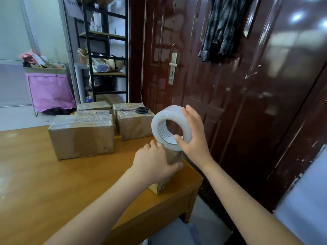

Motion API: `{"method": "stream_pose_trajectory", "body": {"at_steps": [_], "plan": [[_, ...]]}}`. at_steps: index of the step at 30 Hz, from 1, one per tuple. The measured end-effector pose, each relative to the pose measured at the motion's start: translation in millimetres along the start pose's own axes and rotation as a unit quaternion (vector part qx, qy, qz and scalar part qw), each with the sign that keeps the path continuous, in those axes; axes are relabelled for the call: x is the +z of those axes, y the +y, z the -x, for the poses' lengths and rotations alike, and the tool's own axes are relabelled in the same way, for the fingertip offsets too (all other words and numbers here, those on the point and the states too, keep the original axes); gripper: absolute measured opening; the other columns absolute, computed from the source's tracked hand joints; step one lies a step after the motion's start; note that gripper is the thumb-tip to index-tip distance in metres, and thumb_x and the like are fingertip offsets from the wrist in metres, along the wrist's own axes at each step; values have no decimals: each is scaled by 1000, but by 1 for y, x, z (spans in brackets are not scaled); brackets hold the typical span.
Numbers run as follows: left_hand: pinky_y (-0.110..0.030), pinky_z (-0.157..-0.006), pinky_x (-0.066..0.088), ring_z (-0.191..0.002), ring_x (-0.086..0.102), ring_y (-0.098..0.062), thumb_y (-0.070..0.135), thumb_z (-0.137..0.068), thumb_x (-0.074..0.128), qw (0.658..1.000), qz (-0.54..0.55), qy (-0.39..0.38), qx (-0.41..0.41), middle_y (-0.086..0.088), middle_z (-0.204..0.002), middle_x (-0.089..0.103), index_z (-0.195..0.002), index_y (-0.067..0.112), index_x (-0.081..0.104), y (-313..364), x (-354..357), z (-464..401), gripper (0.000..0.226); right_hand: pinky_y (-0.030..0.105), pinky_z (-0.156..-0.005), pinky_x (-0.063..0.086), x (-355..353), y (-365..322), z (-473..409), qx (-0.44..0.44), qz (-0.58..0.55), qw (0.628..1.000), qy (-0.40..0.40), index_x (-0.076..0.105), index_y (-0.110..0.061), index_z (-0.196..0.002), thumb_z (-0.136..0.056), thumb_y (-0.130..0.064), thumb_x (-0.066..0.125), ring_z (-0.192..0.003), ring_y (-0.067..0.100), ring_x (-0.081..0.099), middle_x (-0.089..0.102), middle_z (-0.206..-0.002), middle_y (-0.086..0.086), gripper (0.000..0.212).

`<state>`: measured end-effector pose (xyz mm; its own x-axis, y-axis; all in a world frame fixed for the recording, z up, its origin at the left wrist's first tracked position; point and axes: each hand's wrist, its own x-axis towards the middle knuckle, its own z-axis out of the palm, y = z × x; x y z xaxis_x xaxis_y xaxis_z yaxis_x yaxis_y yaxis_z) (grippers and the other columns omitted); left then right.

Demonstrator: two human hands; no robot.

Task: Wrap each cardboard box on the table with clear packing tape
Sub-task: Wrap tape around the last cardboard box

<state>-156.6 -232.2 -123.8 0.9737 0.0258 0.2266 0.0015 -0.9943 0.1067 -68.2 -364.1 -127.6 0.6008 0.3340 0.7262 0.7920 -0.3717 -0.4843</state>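
Clear tape roll point(170, 127) gripped in right hand point(193, 137), thumb through core, directly above small cardboard box point(174, 156) standing on end at tabletop point(53, 183) edge; left hand point(154, 160) clasping box.

No legible text: print on the tape roll's point(171, 127) core and the upper-left paper sign point(71, 5) is blurred.

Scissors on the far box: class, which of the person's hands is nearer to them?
The right hand, holding the tape roll just right of the scissors. The left hand sits lower and closer to the camera, gripping the small box.
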Motion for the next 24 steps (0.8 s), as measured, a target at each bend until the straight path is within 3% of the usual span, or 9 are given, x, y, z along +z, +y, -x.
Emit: {"method": "stream_pose_trajectory", "body": {"at_steps": [2, 4, 7, 11, 14, 17, 20, 22, 24], "plan": [[-42, -106, 37, -136, 35, -37, 57, -96, 37, 995, -87, -40, -29, -22, -151, 32, -146, -2, 27, 10, 10, 2, 77, 13, -112, 21, 2, -1, 3, -5, 2, 1000, 7, 27, -40, -146, -82, -11, 61, -142, 2, 20, 21, -151, -21, 78], [-46, -112, 29, -142, 23, -41, 48, -100, 33, 990, -117, -54, -48, -26, -158, 14, -150, -5, 12, 14, 13, 1, 76, 4, -102, 24, -5, -5, 0, -6, 25, 1000, -17, 30, -40, -146, -80, -7, 60, -139, -7, 21, 23, -151, -23, 80], [-47, -110, 30, -141, 25, -41, 46, -101, 32, 990, -114, -61, -50, -25, -158, 12, -151, -4, 11, 15, 12, 0, 74, 6, -89, 31, -36, -19, -7, -6, 100, 991, -85, 29, -44, -146, -77, -3, 62, -126, -7, 33, 25, -152, -21, 87], [-47, -109, 31, -140, 28, -42, 46, -101, 32, 989, -122, -65, -48, -26, -158, 14, -151, -3, 13, 13, 14, 1, 72, 26, -91, 46, -93, -29, 2, 31, 185, 958, -218, 18, -67, -134, -76, -6, 62, -125, 1, 43, 23, -153, -25, 95], [-47, -109, 33, -139, 30, -42, 48, -101, 33, 988, -132, -60, -45, -26, -158, 15, -151, -3, 14, 12, 14, 0, 74, 31, -89, 50, -120, -27, 21, 81, 249, 888, -377, 16, -69, -130, -77, -7, 60, -127, 5, 46, 21, -150, -30, 93], [-45, -109, 35, -139, 31, -40, 49, -100, 35, 990, -120, -59, -43, -24, -158, 17, -151, -1, 16, 11, 13, -1, 74, 24, -75, 50, -126, -31, 25, 113, 309, 803, -497, 24, -61, -140, -81, -8, 58, -98, -1, 56, 24, -147, -30, 87], [-41, -106, 40, -135, 39, -36, 50, -99, 40, 994, -92, -55, -36, -20, -155, 27, -150, 3, 24, 9, 10, -2, 72, 26, -65, 46, -113, -32, 25, 102, 353, 738, -565, 25, -52, -144, -81, -7, 58, -76, -1, 47, 31, -145, -25, 84], [-34, -90, 49, -118, 53, -30, 51, -97, 45, 998, -39, -42, -37, -14, -139, 48, -139, 7, 41, 3, 4, -7, 61, 22, -59, 42, -107, -35, 19, 104, 355, 726, -580, 24, -49, -146, -83, -7, 57, -84, -1, 44, 32, -147, -21, 83], [-31, -71, 53, -91, 60, -21, 49, -93, 54, 992, 92, -44, -70, -5, -107, 60, -114, 13, 55, -10, -5, -13, 42, 18, -53, 34, -105, -42, 7, 96, 363, 736, -563, 22, -48, -148, -85, -8, 56, -75, -5, 44, 32, -148, -17, 83]]}}
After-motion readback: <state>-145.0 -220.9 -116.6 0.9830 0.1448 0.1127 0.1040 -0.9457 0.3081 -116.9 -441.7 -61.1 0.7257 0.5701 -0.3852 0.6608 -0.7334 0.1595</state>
